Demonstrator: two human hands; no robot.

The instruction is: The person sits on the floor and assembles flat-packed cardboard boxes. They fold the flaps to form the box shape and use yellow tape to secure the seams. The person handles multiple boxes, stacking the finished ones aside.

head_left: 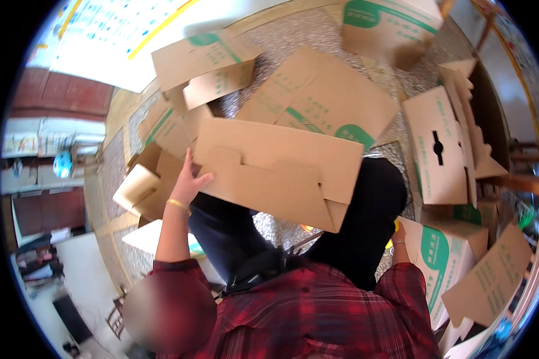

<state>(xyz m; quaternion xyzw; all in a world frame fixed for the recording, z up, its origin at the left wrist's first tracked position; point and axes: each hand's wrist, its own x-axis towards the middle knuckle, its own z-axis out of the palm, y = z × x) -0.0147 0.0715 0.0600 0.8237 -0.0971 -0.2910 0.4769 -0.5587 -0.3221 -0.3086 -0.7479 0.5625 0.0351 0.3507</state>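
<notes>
A brown cardboard box [263, 167] rests across my thighs, its interlocked flaps facing up and its long side tilted down to the right. My left hand [188, 182] grips the box's left end, thumb on the upper face and fingers along the edge. Beside my right thigh, my right hand [399, 233] is low down and partly hidden. Small yellow parts of an object [390, 244] show at its fingers, too little to name. Close to that hand stands a white box with green print [434, 254].
A large flattened carton [323, 99] lies on the floor ahead. Open cartons [203, 63] are piled at the left, with a box holding a cut-out handle [438, 146] at the right. Another box [392, 30] stands far back. A loose cardboard piece [491, 275] leans at the lower right.
</notes>
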